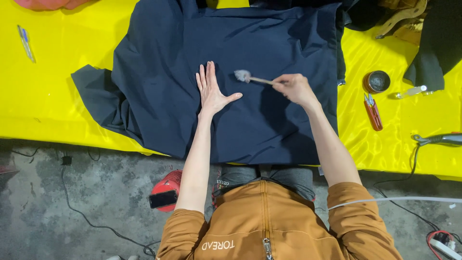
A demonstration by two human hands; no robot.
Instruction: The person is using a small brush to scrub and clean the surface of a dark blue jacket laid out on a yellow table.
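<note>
We are looking down from above at a dark navy garment (269, 86) lying spread across a counter (72, 91) covered in bright yellow cloth. Our left hand (211, 89) is pressing flat on the fabric, fingers open, straight and pointing away from us, thumb stretched out to the right. Our right hand (294, 87) is closing its fingers around the wooden handle of a small brush (251, 78). The brush is lying almost level, its long axis running left to right, slightly tilted, with the pale bristle head pointing left and sitting on the garment just beside our left fingertips. The handle end is disappearing into our right fist.

On the yellow counter to the right, well apart from the garment's middle, we are seeing a small round open tin (376, 81), a pair of red-handled snips (373, 111) just below it, and a small clear bottle (410, 91) lying on its side. A pen (26, 43) is resting at the far left.
</note>
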